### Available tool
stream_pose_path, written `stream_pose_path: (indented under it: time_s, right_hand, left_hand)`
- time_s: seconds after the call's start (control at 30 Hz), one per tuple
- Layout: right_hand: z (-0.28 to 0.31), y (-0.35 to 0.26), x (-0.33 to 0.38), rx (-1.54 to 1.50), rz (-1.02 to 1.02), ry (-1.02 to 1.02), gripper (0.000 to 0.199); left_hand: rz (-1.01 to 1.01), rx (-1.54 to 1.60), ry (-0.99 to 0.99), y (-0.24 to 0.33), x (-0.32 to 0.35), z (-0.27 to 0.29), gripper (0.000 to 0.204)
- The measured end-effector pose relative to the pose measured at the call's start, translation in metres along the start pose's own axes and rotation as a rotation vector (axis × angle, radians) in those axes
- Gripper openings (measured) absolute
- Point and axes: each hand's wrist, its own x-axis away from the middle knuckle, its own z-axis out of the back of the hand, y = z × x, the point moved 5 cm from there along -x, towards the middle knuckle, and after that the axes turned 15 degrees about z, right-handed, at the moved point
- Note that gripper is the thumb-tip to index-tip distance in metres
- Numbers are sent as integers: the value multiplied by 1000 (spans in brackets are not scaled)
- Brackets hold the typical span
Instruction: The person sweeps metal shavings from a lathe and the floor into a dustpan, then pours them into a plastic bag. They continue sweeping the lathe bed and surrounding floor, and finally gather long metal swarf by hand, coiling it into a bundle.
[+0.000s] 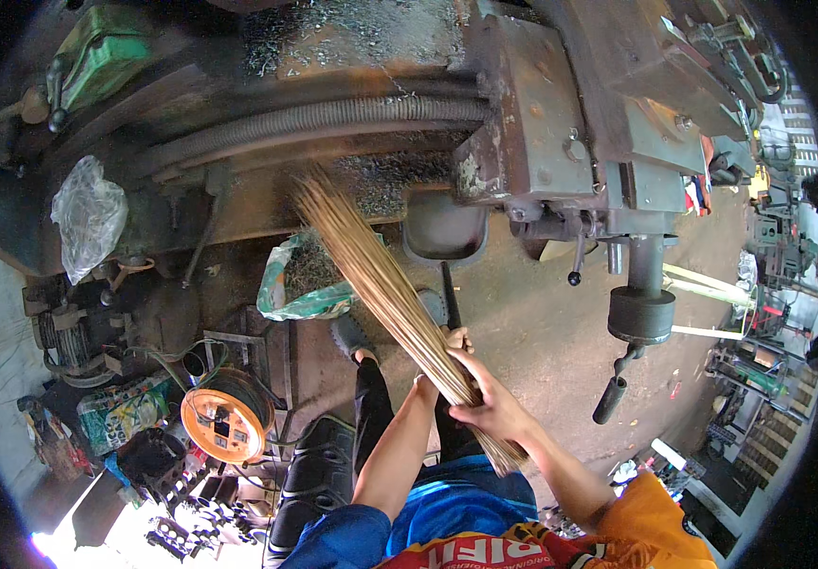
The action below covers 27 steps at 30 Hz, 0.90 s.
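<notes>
- A workshop with a stained concrete floor [561, 332]; a big rusty lathe [542, 114] stands ahead of the hands, metal shavings [381, 180] strewn on its bed.
- The right hand [490, 403] is wrapped tight round the broom [381, 284], near its bound end; the left hand [454, 343], just above it, also closes on the bundle, touching it.
- The broom is a bundle of thin straw sticks. Its long axis runs on a slant: bound end down-right past the right hand, bristle tips up-left, away from the hands, reaching the lathe bed, blurred there.
- Left of the hands a green sack [309, 284] sits open on the floor, holding grey shavings.
- Farther left, below, lies an orange cable reel [227, 415].
- A clear plastic bag [89, 216] hangs far up-left.
</notes>
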Motion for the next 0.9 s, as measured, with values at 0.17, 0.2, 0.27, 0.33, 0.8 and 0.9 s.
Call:
stream_pose_path:
  time_s: [0.17,0.2,0.27,0.33,0.8,0.9]
  right_hand:
    - [16,60,-38,-183,-258,57,82]
    - [19,68,-38,-404,-310,81,81]
    - [36,82,-35,-299,-374,159,79]
    - [52,90,-30,-241,-385,220,78]
    - [80,77,14,-21,-338,350,75]
    - [74,52,27,92,-335,305,74]
  left_hand:
    - [81,114,-171,16,19,-25,36]
    - [50,71,-178,20,20,-27,35]
    - [-4,-18,-190,26,17,-30,33]
    - [-186,-534,19,35,4,-29,32]
    - [160,251,-385,5,-76,25,27]
    - [-20,-39,-227,19,-55,21,27]
